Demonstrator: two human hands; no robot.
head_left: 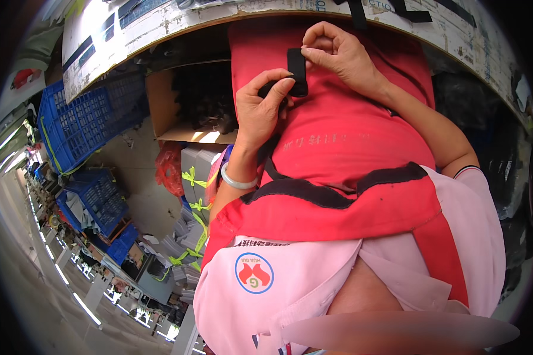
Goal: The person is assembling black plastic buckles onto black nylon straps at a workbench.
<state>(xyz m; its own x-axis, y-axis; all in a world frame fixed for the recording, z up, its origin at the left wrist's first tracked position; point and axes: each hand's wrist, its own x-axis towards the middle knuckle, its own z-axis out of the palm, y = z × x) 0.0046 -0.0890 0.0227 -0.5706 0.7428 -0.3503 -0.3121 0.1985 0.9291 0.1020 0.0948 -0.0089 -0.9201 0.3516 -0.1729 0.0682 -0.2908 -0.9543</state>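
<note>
A short black strap (296,61), flat and fabric-like, is held over the red apron (331,118) on my lap. My left hand (259,107) is closed, its thumb and forefinger pinching the folded lower part of the strap. At the upper right edge of the strap, my right hand (344,61) is closed in a pinch, its thumb and forefinger at that edge. Other black material shows under my left fingers, mostly hidden by them. My left wrist wears a pale bangle (238,178).
A worn white worktable (219,16) runs just beyond my hands, with black strips (411,13) on it. To the left stand an open cardboard box (163,103) of dark pieces, blue crates (80,127), a red plastic bag (169,168) and grey stacks (196,165) tied with yellow-green ribbon.
</note>
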